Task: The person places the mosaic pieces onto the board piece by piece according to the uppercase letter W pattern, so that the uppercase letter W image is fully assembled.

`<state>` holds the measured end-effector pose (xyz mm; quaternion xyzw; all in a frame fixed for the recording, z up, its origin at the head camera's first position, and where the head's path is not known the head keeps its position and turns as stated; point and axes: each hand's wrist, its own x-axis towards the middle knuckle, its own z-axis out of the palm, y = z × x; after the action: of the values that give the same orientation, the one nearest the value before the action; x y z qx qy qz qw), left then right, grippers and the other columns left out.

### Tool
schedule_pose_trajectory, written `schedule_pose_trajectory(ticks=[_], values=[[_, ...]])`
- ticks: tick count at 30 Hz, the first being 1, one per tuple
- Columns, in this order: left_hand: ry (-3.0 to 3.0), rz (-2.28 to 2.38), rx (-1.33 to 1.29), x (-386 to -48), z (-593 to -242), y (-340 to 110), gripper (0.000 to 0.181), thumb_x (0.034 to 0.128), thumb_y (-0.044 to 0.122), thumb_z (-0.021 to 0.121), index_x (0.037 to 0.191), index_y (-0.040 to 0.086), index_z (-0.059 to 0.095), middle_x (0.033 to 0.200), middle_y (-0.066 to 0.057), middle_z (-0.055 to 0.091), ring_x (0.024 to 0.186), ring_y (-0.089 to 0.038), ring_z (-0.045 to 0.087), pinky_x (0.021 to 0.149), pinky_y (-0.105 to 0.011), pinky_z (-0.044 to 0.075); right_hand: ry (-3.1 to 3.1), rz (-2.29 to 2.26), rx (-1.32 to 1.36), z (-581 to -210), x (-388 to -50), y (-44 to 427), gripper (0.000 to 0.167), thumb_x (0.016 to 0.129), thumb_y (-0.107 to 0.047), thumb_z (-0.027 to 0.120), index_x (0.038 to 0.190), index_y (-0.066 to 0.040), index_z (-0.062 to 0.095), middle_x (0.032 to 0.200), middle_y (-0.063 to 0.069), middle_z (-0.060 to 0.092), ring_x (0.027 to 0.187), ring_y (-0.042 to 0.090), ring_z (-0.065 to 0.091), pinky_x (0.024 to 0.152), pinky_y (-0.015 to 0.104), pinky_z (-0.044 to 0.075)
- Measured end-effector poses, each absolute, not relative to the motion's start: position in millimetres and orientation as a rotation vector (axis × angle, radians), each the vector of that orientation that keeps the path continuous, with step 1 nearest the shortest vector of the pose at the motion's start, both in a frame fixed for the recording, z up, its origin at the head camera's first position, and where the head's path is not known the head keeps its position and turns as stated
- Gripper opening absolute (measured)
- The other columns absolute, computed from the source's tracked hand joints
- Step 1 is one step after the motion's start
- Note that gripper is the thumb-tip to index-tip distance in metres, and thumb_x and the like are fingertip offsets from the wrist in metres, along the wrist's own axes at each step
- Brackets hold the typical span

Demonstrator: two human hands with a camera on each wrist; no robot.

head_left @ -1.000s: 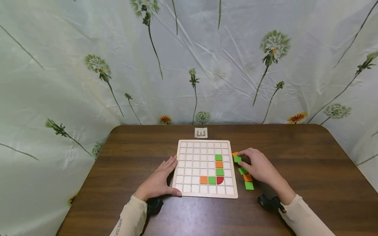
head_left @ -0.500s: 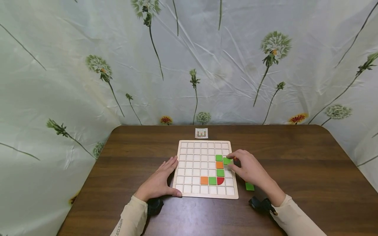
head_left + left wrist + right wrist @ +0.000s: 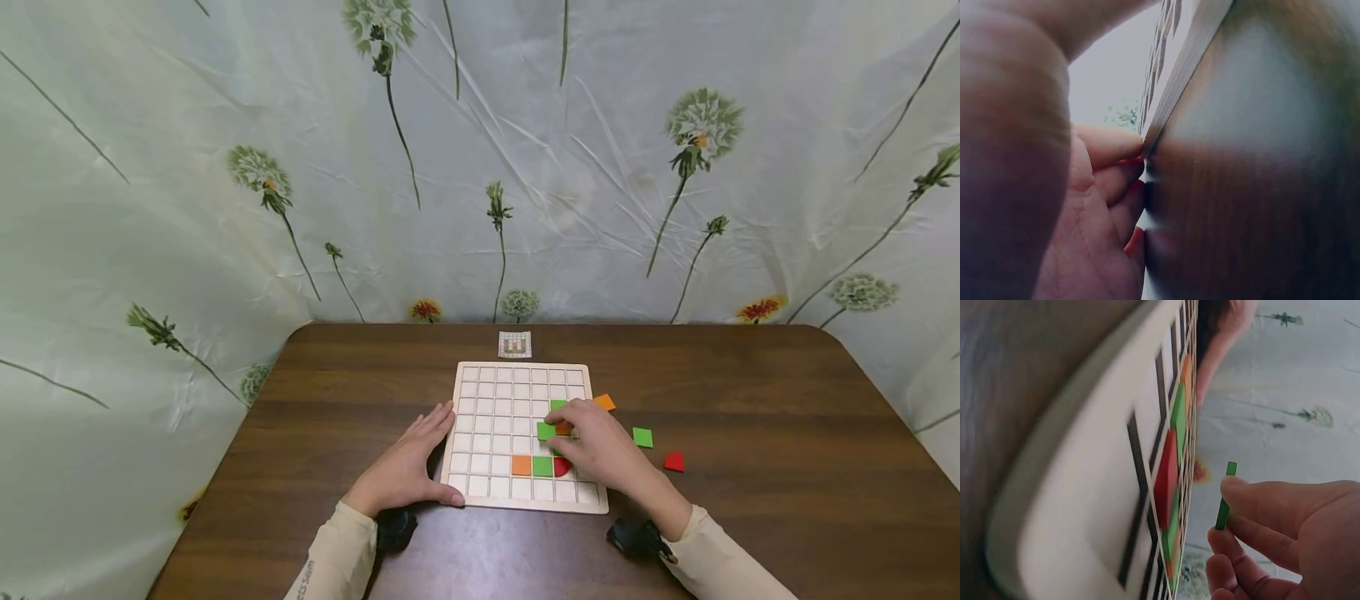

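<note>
Pinching a green square tile (image 3: 545,431) by its edges, likely to keep it level, the right hand (image 3: 600,447) hovers over the wooden grid board (image 3: 486,404), which the wide-stretched left hand (image 3: 405,462) apparently steadies.

Held tile (image 3: 546,431): plain green.
Board (image 3: 487,406): pale cream, whitish squares, fine ruled grid.
Board tiles (image 3: 542,466): green, orange, red.
Loose tiles (image 3: 642,437): one orange, one green, one red.
Card (image 3: 514,345): whitish, multicoloured grid print.
Worktop (image 3: 360,392): dark brown, wood-grained.
Backdrop cloth (image 3: 585,242): pale grey-green, printed dandelions, green stems, orange-red blooms.
Sleeves (image 3: 337,550): cream; left one dark-lettered.
Wrist devices (image 3: 395,531): black.
</note>
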<state>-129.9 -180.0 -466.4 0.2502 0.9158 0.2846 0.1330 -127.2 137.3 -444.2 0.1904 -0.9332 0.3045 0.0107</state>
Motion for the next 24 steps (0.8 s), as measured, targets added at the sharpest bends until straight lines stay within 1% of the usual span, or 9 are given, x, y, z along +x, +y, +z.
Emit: schedule_pose_trajectory(ticks=[1, 6, 11, 15, 18, 21, 24], values=[[2.654, 0.817, 0.717, -130, -466, -180, 0.128, 0.0655, 0.063, 0.086, 0.160, 0.008, 0.021, 0.168, -0.004, 0.013, 0.154, -0.024, 0.010, 0.125, -0.046, 0.011, -2.913, 0.946, 0.593, -445, -126, 135, 0.023, 0.083, -0.015, 0.082, 0.105, -0.010, 0.076, 0.098, -0.002, 0.068, 0.088, 0.015, 0.058, 0.074, 0.034, 0.053], [2.651, 0.829, 0.721, -129, -466, -180, 0.127, 0.0661, 0.061, 0.087, 0.160, 0.006, 0.022, 0.167, -0.005, 0.014, 0.154, -0.025, 0.011, 0.124, -0.047, 0.011, -2.905, 0.903, 0.616, -449, -122, 128, 0.021, 0.085, -0.015, 0.080, 0.105, -0.012, 0.076, 0.100, -0.003, 0.068, 0.093, 0.016, 0.061, 0.081, 0.037, 0.054], [2.651, 0.839, 0.728, -130, -465, -179, 0.127, 0.0661, 0.060, 0.087, 0.160, 0.006, 0.022, 0.167, -0.006, 0.015, 0.154, -0.025, 0.012, 0.124, -0.048, 0.012, -2.899, 0.884, 0.650, -449, -121, 124, 0.019, 0.086, -0.017, 0.080, 0.104, -0.012, 0.076, 0.100, -0.003, 0.068, 0.095, 0.018, 0.062, 0.083, 0.039, 0.055], [2.656, 0.826, 0.718, -130, -465, -180, 0.127, 0.0654, 0.062, 0.087, 0.160, 0.007, 0.022, 0.167, -0.005, 0.015, 0.154, -0.024, 0.011, 0.125, -0.046, 0.011, -2.917, 0.865, 0.661, -449, -122, 119, 0.019, 0.085, -0.018, 0.081, 0.103, -0.012, 0.076, 0.097, -0.004, 0.068, 0.090, 0.015, 0.059, 0.080, 0.036, 0.054], [2.661, 0.834, 0.726, -130, -465, -180, 0.127, 0.0657, 0.062, 0.087, 0.160, 0.005, 0.023, 0.167, -0.007, 0.016, 0.154, -0.026, 0.012, 0.124, -0.048, 0.012, -2.922, 0.852, 0.669, -449, -122, 115, 0.020, 0.084, -0.018, 0.081, 0.102, -0.012, 0.077, 0.095, -0.005, 0.068, 0.087, 0.013, 0.056, 0.077, 0.034, 0.053], [2.659, 0.844, 0.734, -130, -465, -180, 0.126, 0.0662, 0.062, 0.087, 0.159, 0.003, 0.024, 0.167, -0.009, 0.016, 0.153, -0.029, 0.013, 0.124, -0.050, 0.012, -2.918, 0.844, 0.686, -448, -122, 113, 0.020, 0.084, -0.019, 0.082, 0.102, -0.012, 0.077, 0.096, -0.005, 0.068, 0.087, 0.013, 0.058, 0.077, 0.034, 0.053], [2.659, 0.847, 0.738, -130, -465, -179, 0.126, 0.0666, 0.062, 0.086, 0.159, 0.003, 0.024, 0.167, -0.010, 0.016, 0.153, -0.029, 0.013, 0.124, -0.050, 0.012, -2.907, 0.823, 0.714, -449, -123, 111, 0.020, 0.084, -0.019, 0.081, 0.102, -0.011, 0.077, 0.098, -0.003, 0.069, 0.091, 0.016, 0.061, 0.080, 0.035, 0.054]])
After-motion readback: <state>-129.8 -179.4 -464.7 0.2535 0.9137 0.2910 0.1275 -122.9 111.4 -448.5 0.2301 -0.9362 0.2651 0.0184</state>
